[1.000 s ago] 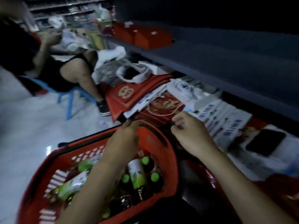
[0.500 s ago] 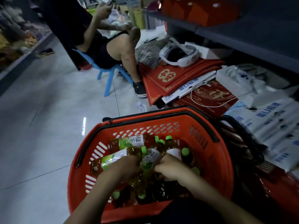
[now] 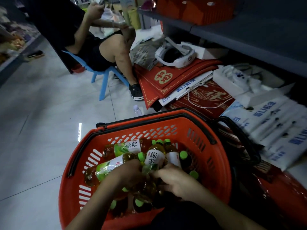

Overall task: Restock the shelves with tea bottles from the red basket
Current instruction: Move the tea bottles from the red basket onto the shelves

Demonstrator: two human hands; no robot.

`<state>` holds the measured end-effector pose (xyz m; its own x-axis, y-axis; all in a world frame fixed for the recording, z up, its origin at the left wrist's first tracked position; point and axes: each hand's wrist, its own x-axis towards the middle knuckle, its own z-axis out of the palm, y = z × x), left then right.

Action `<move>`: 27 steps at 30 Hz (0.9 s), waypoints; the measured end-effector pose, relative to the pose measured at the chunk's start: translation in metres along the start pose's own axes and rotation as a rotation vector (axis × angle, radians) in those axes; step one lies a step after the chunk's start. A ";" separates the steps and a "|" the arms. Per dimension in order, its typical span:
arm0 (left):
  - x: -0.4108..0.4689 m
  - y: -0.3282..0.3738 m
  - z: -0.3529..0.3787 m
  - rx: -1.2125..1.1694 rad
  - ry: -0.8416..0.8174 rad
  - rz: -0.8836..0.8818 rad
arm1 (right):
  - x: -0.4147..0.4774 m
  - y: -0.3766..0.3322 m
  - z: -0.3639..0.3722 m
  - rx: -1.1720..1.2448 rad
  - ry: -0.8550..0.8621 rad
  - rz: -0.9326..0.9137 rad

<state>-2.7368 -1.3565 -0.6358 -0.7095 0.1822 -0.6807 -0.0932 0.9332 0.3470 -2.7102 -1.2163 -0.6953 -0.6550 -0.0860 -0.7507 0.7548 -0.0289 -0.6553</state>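
Okay, red basket [image 3: 214, 165] sits on the tiled floor [image 3: 41, 130] at 6 o'clock of the view, black handles folded down on the rim. Tea bottles [image 3: 126, 146] are piled inside it, amber liquid, green caps, white-green labels, most lying flat, some caps pointing to 12 o'clock. Both forearms come in from 6 o'clock.

Left hand [image 3: 126, 174] is knuckles-up over the pile, fingers curled down, tips buried among the bottles; cannot tell what it grips. It covers the cap end of the long bottle [image 3: 104, 169] lying toward 9 o'clock. Right hand [image 3: 174, 181] is just beside it at 3 o'clock, thumb and fingers pinching the lower end of the centre bottle [image 3: 155, 156], which tilts up toward 12 o'clock.

Dark shelf [image 3: 249, 30] runs across 1 to 3 o'clock, orange-red boxes [image 3: 199, 9] on it. Below it on the floor: red mats [image 3: 166, 80], a white headset [image 3: 176, 53], white printed bags [image 3: 274, 127].

At 11 o'clock a person [image 3: 103, 50] sits on a blue chair [image 3: 103, 77]. A small clear bottle [image 3: 137, 111] stands on the floor just beyond the basket at 12 o'clock.
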 end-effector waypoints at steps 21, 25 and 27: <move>-0.101 0.263 -0.015 -0.668 0.225 0.827 | -0.222 -0.087 -0.195 -0.100 0.587 -0.921; -0.108 0.335 0.006 -0.636 0.151 0.960 | -0.262 -0.079 -0.246 -0.094 0.815 -0.996; -0.110 0.368 0.018 -0.618 0.122 0.991 | -0.273 -0.074 -0.269 -0.063 0.925 -0.979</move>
<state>-2.6810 -1.0272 -0.4446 -0.7214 0.6824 0.1178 0.2381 0.0848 0.9675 -2.5967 -0.9227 -0.4644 -0.7209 0.6424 0.2599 -0.0193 0.3562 -0.9342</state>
